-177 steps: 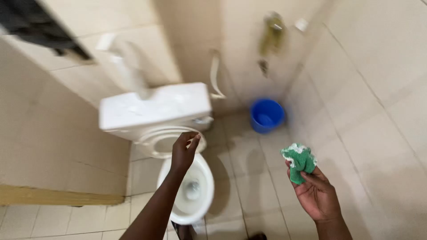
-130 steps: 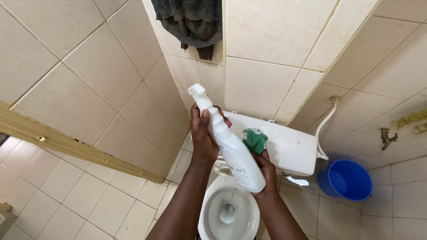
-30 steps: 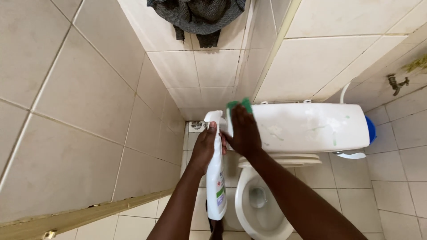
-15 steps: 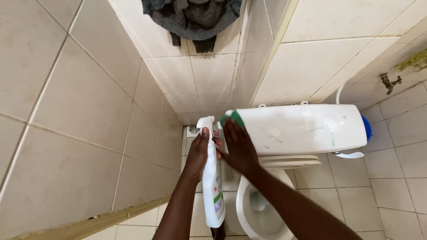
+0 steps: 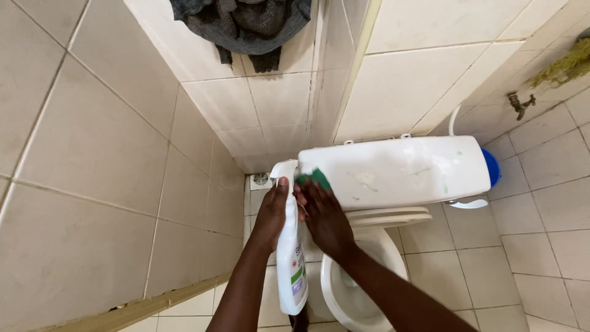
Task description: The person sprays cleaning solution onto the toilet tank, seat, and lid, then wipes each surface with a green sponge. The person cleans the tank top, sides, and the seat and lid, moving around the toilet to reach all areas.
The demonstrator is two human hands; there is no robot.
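Head cam looking straight down in a tiled bathroom corner: the left hand (image 5: 272, 212) is wrapped around the neck of a white spray bottle (image 5: 291, 258), nozzle up by the end of the white toilet tank (image 5: 399, 169), body hanging down beside the bowl (image 5: 356, 283). The right hand (image 5: 324, 215) is pressing a green sponge (image 5: 313, 178) flat against the tank's left end, fingers spread over it, so only a bit of green pokes out. Foamy smears sit on the tank lid. A blue bucket (image 5: 491, 167) peeks out behind the tank's far end, a dark cloth (image 5: 243, 27) hangs on the wall up top, and a tap (image 5: 518, 104) sticks out of the wall on the right.
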